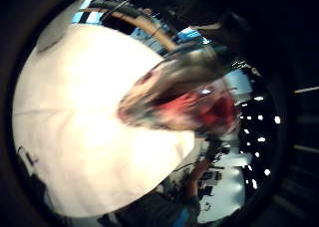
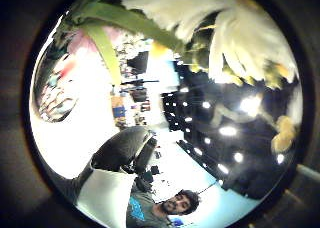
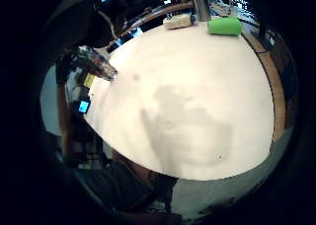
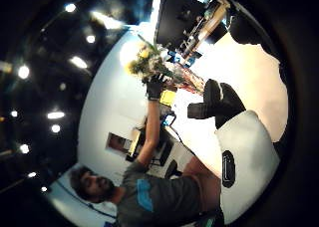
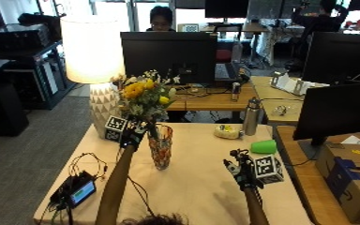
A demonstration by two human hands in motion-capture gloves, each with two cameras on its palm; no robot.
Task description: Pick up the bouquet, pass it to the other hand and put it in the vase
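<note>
Bouquet (image 5: 144, 96) is up in the air, yellow and white blooms, stems pointing down into the mouth of the vase (image 5: 161, 146); cannot tell how far in the stems reach. Left hand (image 5: 133, 132) grips the stems just under the blooms, fingers curled round them, right at the vase rim on its left side. Right thumb-side palm view confirms it: the gloved left hand (image 4: 154, 89) is wrapped round the bouquet (image 4: 144, 62) with the flower heads above the fingers and the patterned vase (image 4: 189, 80) just beside the hand. In the left thumb-side palm view, white petals and green stems fill the area next to the palm.

Vase is glass with a red/multicolour pattern, upright, standing on the table (image 5: 186, 187) towards its far-left part.

Right hand (image 5: 242, 172) hovers over the table's right half, well apart from vase and bouquet, holding nothing; fingers look loosely spread.

Rest of table: black device with a lit screen (image 5: 75, 191) and cables at the near-left corner, white lamp (image 5: 97, 70) at the far-left corner, metal bottle (image 5: 251, 116) at the far edge, a pale roll-like object (image 5: 228, 132) beside it, and a green cup on its side (image 5: 264, 146) near the right edge.
</note>
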